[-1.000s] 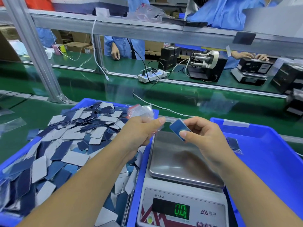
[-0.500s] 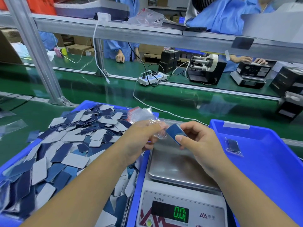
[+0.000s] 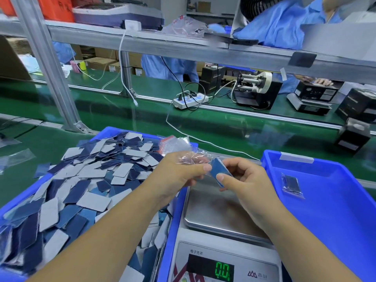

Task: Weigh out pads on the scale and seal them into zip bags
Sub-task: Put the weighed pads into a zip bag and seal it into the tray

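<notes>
My left hand (image 3: 179,174) pinches a clear zip bag (image 3: 192,157) above the far edge of the scale (image 3: 221,216). My right hand (image 3: 242,180) pinches a small stack of blue pads (image 3: 218,170), its upper end at the bag's mouth. The steel pan is bare and the display (image 3: 222,270) reads 0.0. A blue bin (image 3: 168,231) on the left holds several loose blue and white pads (image 3: 85,180). One sealed bag of pads (image 3: 292,185) lies in the blue bin (image 3: 335,210) on the right.
Spare zip bags (image 3: 173,143) with red strips lie at the left bin's far corner. A green conveyor belt (image 3: 142,119) runs behind, with a power strip (image 3: 190,101), a label dispenser (image 3: 256,88) and other workers' hands beyond. An aluminium post (image 3: 50,68) stands far left.
My hands have come together: the right hand brought the pad stack left to the bag's mouth. The view has tilted up slightly.
</notes>
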The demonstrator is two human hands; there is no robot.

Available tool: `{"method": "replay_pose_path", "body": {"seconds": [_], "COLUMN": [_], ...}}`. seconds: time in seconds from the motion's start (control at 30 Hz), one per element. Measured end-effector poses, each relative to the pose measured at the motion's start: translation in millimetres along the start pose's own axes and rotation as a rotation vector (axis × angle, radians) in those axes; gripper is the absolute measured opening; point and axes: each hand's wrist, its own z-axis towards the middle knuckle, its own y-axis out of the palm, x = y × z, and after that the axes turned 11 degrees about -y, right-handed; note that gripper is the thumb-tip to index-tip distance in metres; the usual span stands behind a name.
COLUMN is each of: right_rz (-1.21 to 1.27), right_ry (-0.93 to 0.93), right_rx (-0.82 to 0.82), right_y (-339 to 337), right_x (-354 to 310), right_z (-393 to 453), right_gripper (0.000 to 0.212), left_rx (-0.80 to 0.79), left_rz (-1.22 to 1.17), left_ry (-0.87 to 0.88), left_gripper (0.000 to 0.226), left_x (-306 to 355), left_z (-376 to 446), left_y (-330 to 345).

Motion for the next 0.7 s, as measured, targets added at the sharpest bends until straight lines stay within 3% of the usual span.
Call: {"method": "replay_pose_path", "body": {"seconds": [0.23,0.43,0.57,0.7], "right_rz": [0.03,0.144,0.235,0.256], "right_ry": [0.085,0.139,0.125,0.116], "right_rx": [-0.131,-0.028,-0.023,-0.008], "right_y": [-4.0,-6.6,-7.7,-5.1], "right_x": [-3.1,-0.5,-4.5,-6.3], "right_z": [3.9,8.8,8.9,7.8], "right_gripper": [0.025,0.037,0.03,0.018], "left_rx": [0.004,-0.047,0.037,-0.017], "left_rz": [-0.034,0.146,-0.162,-0.048], "left_ry": [0.017,0.077,0.064,0.116], "left_gripper": [0.015,0.012,0.024,0.006], "left_x": [-0.8,-2.5,0.4,-0.6], "left_z": [-0.6,-3.0,-0.9,-2.0], "left_y": [2.3,4.3,5.2,5.9]}}
